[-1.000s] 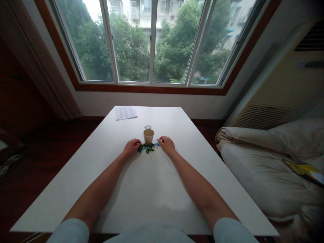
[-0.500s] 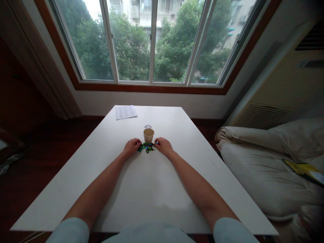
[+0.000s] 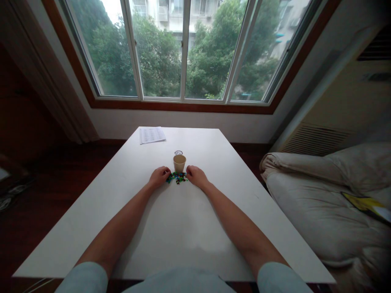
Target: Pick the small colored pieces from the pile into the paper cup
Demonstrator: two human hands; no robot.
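A small pile of tiny multicoloured pieces (image 3: 178,178), mostly green, blue and dark red, lies on the white table (image 3: 183,219). They look like beads, but are too small to tell. Just behind the pile, a tan paper cup (image 3: 179,164) stands upright. My left hand (image 3: 159,176) rests at the pile's left edge, thumb and fingers curled together. On the opposite edge is my right hand (image 3: 196,176), its fingertips pinched close beside the cup. What either hand holds, if anything, is too small to make out.
Behind the cup lies a thin dark loop (image 3: 179,152), like a cord. Printed paper sheets (image 3: 152,135) lie at the table's far left corner. A couch with a pale cover (image 3: 305,195) stands to the right, and a window (image 3: 183,53) is ahead.
My right fingertips have drawn slightly closer together and shifted a little. My left hand, the cup and the pile look nearly the same.
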